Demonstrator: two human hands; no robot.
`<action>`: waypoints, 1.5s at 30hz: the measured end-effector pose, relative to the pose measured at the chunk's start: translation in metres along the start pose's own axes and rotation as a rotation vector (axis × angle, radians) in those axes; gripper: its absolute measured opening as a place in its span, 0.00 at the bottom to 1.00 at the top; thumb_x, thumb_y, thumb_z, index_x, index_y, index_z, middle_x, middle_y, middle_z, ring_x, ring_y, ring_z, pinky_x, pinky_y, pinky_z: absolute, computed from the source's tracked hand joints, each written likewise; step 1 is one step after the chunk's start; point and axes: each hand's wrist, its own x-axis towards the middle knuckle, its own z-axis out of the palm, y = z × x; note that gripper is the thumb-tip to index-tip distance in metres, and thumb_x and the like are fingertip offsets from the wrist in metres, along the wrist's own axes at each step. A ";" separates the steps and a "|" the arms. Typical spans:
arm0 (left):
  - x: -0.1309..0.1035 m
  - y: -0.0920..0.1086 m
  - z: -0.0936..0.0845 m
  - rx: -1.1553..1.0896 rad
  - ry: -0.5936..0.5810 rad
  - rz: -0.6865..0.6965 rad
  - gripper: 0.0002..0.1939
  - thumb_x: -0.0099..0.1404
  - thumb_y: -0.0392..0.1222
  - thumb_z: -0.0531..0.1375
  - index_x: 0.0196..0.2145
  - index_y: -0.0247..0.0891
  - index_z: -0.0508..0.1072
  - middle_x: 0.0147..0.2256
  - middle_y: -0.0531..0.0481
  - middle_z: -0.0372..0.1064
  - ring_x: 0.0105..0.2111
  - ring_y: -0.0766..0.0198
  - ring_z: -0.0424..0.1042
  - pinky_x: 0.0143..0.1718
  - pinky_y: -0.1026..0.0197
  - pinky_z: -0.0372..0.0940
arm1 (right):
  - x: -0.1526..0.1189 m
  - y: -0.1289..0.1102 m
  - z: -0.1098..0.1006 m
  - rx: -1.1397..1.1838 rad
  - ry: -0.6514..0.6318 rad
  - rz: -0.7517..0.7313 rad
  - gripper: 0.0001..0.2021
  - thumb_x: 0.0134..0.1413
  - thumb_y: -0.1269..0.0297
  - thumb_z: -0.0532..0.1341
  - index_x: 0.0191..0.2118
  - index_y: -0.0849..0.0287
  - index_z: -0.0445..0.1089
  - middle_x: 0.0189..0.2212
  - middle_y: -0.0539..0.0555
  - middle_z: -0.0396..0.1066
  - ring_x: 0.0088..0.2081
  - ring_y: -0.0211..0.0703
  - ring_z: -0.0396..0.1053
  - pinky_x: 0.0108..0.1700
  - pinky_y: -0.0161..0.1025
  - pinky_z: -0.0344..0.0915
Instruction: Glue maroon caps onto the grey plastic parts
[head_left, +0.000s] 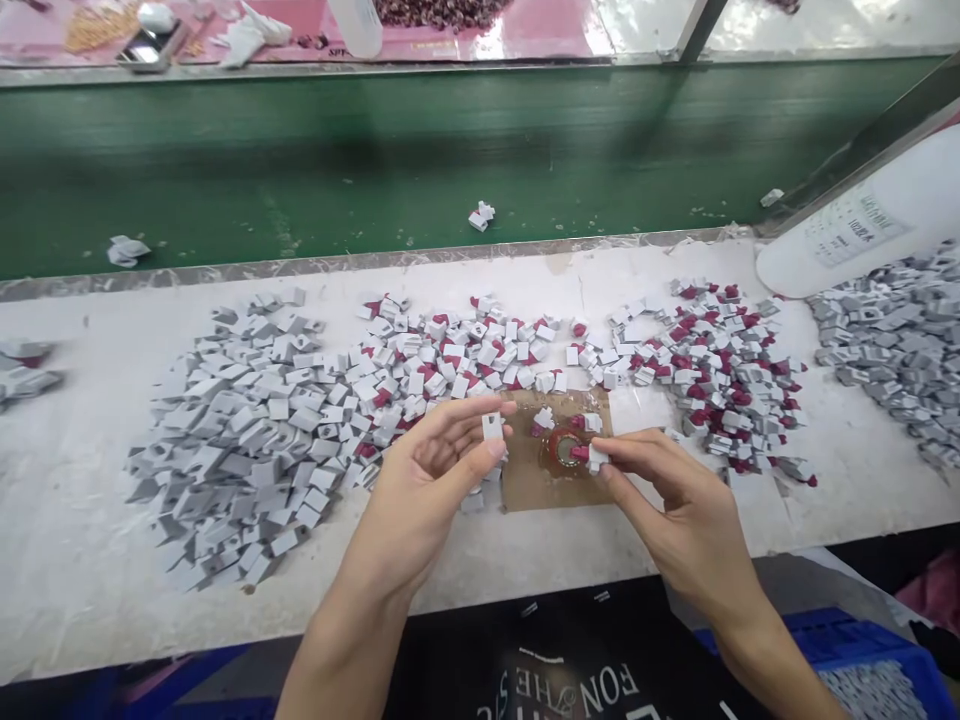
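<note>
My left hand (442, 460) pinches a small grey plastic block (492, 427) with a hole in its face, between thumb and fingers. In my right hand (667, 490), thumb and forefinger close on a small white-and-maroon plastic piece (595, 458), its maroon end pointing left. That end is over a small round dish (564, 448) with a red rim, on a brown cardboard sheet (525, 490). Two more white-and-maroon pieces lie on the cardboard behind the dish. A big pile of grey blocks (247, 430) spreads to the left of my left hand.
Joined white-and-maroon pieces lie in heaps behind (450, 355) and right (720, 370) of the cardboard. A white bottle (862, 220) leans at right by another grey pile (900, 330). A green belt (337, 170) runs behind the table. A blue crate (862, 650) stands below right.
</note>
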 end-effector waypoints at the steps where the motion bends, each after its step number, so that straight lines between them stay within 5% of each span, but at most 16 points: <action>1: 0.000 -0.001 0.001 -0.007 0.003 -0.006 0.16 0.71 0.52 0.80 0.54 0.51 0.91 0.58 0.45 0.89 0.59 0.50 0.86 0.62 0.53 0.82 | 0.000 0.001 0.000 -0.002 0.001 0.000 0.09 0.77 0.65 0.71 0.53 0.46 0.89 0.46 0.55 0.88 0.47 0.51 0.86 0.44 0.45 0.84; 6: -0.002 0.001 0.002 -0.052 -0.024 0.028 0.13 0.72 0.51 0.80 0.53 0.52 0.91 0.48 0.48 0.89 0.43 0.56 0.88 0.43 0.58 0.85 | 0.000 0.005 -0.002 -0.023 -0.008 -0.011 0.09 0.77 0.66 0.70 0.53 0.47 0.89 0.46 0.55 0.88 0.47 0.51 0.86 0.46 0.45 0.84; 9: -0.004 0.004 0.003 0.007 -0.033 0.045 0.13 0.74 0.50 0.78 0.54 0.52 0.91 0.39 0.51 0.87 0.36 0.59 0.86 0.42 0.60 0.84 | 0.000 0.007 -0.002 -0.024 -0.012 -0.013 0.09 0.77 0.67 0.71 0.53 0.48 0.89 0.46 0.55 0.88 0.47 0.49 0.86 0.45 0.43 0.84; 13: -0.005 0.003 0.005 0.079 -0.011 0.044 0.13 0.78 0.53 0.74 0.57 0.53 0.91 0.48 0.48 0.88 0.43 0.57 0.88 0.47 0.59 0.85 | 0.000 0.007 -0.003 -0.023 -0.011 -0.011 0.09 0.77 0.67 0.70 0.54 0.48 0.89 0.46 0.55 0.88 0.48 0.50 0.87 0.46 0.44 0.84; 19: -0.001 -0.002 0.011 0.067 -0.022 0.040 0.15 0.72 0.54 0.79 0.53 0.51 0.90 0.39 0.49 0.88 0.41 0.54 0.89 0.48 0.54 0.86 | 0.002 0.008 -0.002 -0.006 -0.023 0.002 0.08 0.78 0.64 0.70 0.53 0.48 0.89 0.45 0.56 0.88 0.48 0.53 0.87 0.46 0.47 0.85; 27: 0.005 0.002 0.034 0.006 -0.122 0.074 0.04 0.74 0.45 0.77 0.46 0.48 0.90 0.44 0.50 0.90 0.42 0.56 0.89 0.48 0.57 0.86 | 0.005 0.004 -0.006 0.293 0.017 0.155 0.08 0.76 0.54 0.74 0.52 0.46 0.91 0.46 0.56 0.89 0.48 0.52 0.88 0.49 0.47 0.88; 34: 0.009 0.003 0.056 -0.114 -0.242 0.075 0.05 0.76 0.39 0.75 0.47 0.47 0.89 0.46 0.51 0.91 0.47 0.56 0.92 0.53 0.57 0.87 | 0.019 0.002 -0.010 0.543 -0.023 0.260 0.13 0.71 0.46 0.78 0.53 0.45 0.90 0.50 0.55 0.92 0.53 0.59 0.91 0.59 0.64 0.89; 39: 0.010 0.001 0.060 -0.163 -0.270 0.060 0.04 0.75 0.39 0.76 0.47 0.45 0.89 0.45 0.49 0.91 0.46 0.54 0.92 0.53 0.55 0.87 | 0.018 0.000 -0.007 0.584 -0.006 0.274 0.12 0.69 0.48 0.80 0.51 0.44 0.91 0.48 0.54 0.92 0.49 0.55 0.91 0.59 0.59 0.90; 45: 0.012 0.001 0.057 -0.093 -0.310 0.089 0.05 0.76 0.39 0.75 0.48 0.44 0.89 0.49 0.48 0.91 0.50 0.54 0.91 0.55 0.56 0.86 | 0.016 0.002 -0.005 0.497 -0.005 0.208 0.07 0.73 0.55 0.78 0.52 0.42 0.92 0.46 0.54 0.89 0.48 0.49 0.87 0.49 0.43 0.86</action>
